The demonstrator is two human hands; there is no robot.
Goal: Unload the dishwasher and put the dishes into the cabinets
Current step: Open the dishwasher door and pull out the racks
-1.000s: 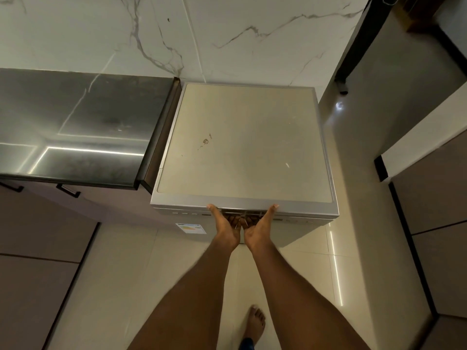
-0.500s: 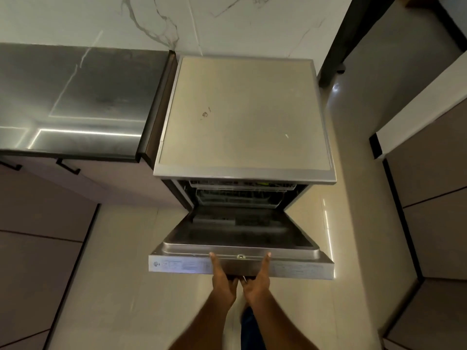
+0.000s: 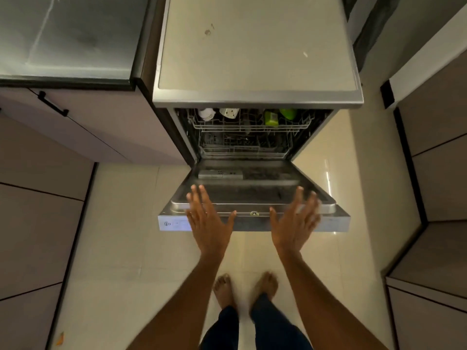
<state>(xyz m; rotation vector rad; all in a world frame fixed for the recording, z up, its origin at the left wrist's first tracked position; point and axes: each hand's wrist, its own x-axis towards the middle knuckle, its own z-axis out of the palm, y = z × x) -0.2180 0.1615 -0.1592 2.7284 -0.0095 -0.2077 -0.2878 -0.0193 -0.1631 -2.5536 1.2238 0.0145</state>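
Observation:
The steel dishwasher (image 3: 255, 59) stands open, its door (image 3: 252, 188) folded down flat toward me. In the upper rack (image 3: 250, 125) I see white cups (image 3: 206, 113), a pale dish (image 3: 228, 112) and green items (image 3: 271, 117). The lower rack (image 3: 243, 147) shows dark, unclear contents. My left hand (image 3: 208, 223) hovers over the door's front edge at the left, fingers spread and straight, holding nothing. My right hand (image 3: 294, 223) hovers over the same edge at the right, also spread and empty, slightly blurred.
A dark glossy counter (image 3: 65, 36) with a lower cabinet and black handle (image 3: 53, 103) sits left of the dishwasher. Tall cabinet fronts (image 3: 439, 173) line the right side and more panels (image 3: 32, 223) the left. My bare feet (image 3: 246, 289) stand on pale floor tiles.
The door has gone from shut to fully lowered. My hands have let go of its handle edge and moved apart, now open above the door's front.

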